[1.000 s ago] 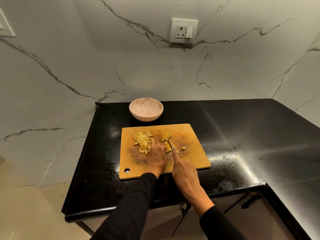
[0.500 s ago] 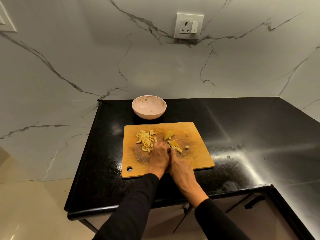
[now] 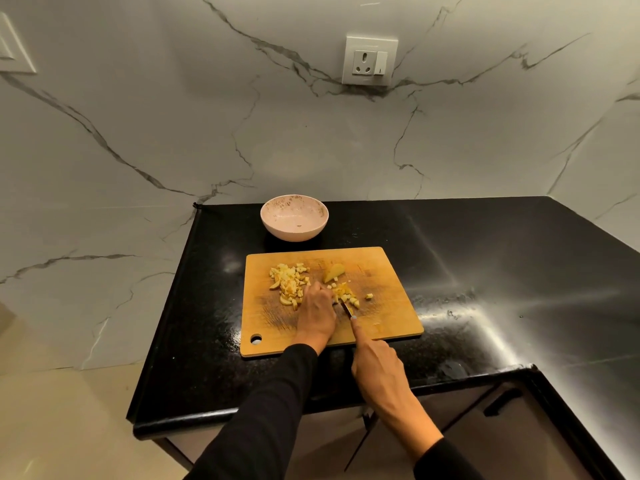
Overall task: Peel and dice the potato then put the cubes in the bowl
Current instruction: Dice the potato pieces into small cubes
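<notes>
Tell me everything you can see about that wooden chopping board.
The chopping board is a flat rectangle of light, orange-toned wood with rounded corners and a round hole near its front left corner. Dark knife marks scuff its middle. It lies flat on the black counter, just in front of the bowl. Diced potato and a larger potato wedge sit on it, and the left hand rests on it.

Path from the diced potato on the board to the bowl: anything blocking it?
Nothing visible does. The bowl sits just beyond the cutting board's far edge, with only bare black counter between. The diced pile lies on the board's left side, nearest the bowl; an uncut wedge lies to its right.
</notes>
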